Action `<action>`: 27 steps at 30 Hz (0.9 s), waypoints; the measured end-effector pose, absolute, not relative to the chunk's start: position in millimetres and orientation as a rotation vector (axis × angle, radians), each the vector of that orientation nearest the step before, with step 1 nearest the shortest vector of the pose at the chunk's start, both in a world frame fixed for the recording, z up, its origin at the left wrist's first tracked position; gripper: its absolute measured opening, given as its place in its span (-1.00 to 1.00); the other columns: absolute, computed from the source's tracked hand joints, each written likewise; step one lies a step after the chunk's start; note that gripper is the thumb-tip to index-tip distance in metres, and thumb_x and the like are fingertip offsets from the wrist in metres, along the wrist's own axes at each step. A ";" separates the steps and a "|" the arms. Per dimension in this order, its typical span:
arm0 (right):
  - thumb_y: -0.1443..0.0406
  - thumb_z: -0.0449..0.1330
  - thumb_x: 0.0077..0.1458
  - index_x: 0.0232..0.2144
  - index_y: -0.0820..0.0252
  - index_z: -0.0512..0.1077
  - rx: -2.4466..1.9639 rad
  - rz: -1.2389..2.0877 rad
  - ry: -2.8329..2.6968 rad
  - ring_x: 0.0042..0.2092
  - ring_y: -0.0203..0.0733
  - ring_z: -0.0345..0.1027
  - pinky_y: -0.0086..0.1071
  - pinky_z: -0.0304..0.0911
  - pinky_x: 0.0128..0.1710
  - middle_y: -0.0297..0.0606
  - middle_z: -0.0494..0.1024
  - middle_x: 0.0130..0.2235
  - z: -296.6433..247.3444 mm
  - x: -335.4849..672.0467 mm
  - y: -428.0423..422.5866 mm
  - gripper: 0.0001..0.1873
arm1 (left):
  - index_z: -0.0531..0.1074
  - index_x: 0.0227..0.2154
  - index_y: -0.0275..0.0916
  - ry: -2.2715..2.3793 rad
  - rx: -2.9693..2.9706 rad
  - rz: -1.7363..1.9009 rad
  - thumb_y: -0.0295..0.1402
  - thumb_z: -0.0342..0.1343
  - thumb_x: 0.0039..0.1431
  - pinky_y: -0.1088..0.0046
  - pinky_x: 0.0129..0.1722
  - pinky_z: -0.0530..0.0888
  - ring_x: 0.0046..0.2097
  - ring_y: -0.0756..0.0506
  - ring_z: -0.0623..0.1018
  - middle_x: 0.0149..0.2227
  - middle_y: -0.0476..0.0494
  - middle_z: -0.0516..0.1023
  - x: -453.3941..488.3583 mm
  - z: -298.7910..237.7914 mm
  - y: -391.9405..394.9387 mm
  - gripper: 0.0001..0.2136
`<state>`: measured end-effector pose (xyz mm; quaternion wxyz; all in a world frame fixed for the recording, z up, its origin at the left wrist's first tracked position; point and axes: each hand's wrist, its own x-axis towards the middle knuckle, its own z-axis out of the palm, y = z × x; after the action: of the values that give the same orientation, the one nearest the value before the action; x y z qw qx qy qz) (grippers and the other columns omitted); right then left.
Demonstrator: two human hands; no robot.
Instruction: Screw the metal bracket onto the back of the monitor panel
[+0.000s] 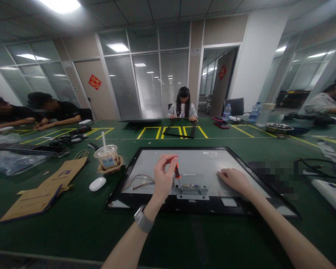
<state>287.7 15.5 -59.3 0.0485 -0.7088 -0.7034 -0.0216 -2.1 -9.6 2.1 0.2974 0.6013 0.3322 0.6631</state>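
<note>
In my left hand [164,173] is a screwdriver [177,171] with a red-and-black handle, its fingers closed around the top. The shaft points down at a metal bracket [193,192] with connector ports, on the back of a flat display panel [145,162]. Whether the tip sits in a screw is too small to tell. My right hand [235,179] rests on the panel's right part, fingers loosely bent and nothing visible in them. A thin cable [141,184] lies on the panel left of the bracket.
Left of the panel are a drink cup [106,157] in a cardboard holder, a white case [98,184] and a paper bag [47,186]. A white power strip [332,196] lies at right. Across the table a person holds a black frame [194,132]; other people sit at both sides.
</note>
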 end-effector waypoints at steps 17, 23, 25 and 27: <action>0.14 -0.09 0.24 -0.47 0.16 0.49 -2.179 -0.067 -2.160 -0.31 -0.10 0.45 -0.38 0.03 -0.43 -0.13 0.60 -0.38 -58.9 287.3 15.4 -0.56 | 0.53 -0.26 -0.27 0.822 1.571 1.659 -0.31 0.00 0.21 0.45 -0.24 0.40 -0.27 -0.06 0.50 -0.33 -0.14 0.53 -2.6 3.4 -13.6 -0.77; 0.13 -0.09 0.24 -0.48 0.16 0.48 -2.168 -0.063 -2.155 -0.31 -0.09 0.45 -0.38 0.01 -0.45 -0.13 0.59 -0.39 -59.9 288.5 16.3 -0.56 | 0.54 -0.32 -0.25 0.849 1.720 1.712 -0.34 0.12 0.14 0.45 -0.24 0.37 -0.33 -0.02 0.42 -0.40 -0.07 0.38 -1.6 1.1 -12.8 -0.86; 0.13 -0.09 0.24 -0.47 0.16 0.48 -2.168 -0.069 -2.156 -0.31 -0.09 0.45 -0.37 0.00 -0.45 -0.13 0.59 -0.39 -60.1 288.5 16.3 -0.56 | 0.53 -0.31 -0.25 0.848 1.729 1.717 -0.35 0.12 0.14 0.46 -0.24 0.36 -0.33 -0.01 0.41 -0.39 -0.06 0.37 -1.3 0.8 -12.6 -0.87; 0.12 -0.10 0.24 -0.47 0.16 0.47 -2.166 -0.062 -2.159 -0.31 -0.10 0.45 -0.38 0.01 -0.45 -0.13 0.59 -0.39 -59.4 287.9 16.0 -0.55 | 0.53 -0.31 -0.25 0.857 1.724 1.714 -0.34 0.11 0.15 0.46 -0.24 0.36 -0.32 -0.01 0.41 -0.38 -0.07 0.37 -0.9 0.6 -12.7 -0.87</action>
<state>287.9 16.0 -59.4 0.0412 -0.7076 -0.7052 -0.0204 -0.9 -12.7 0.6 0.2784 0.6423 0.3193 0.6387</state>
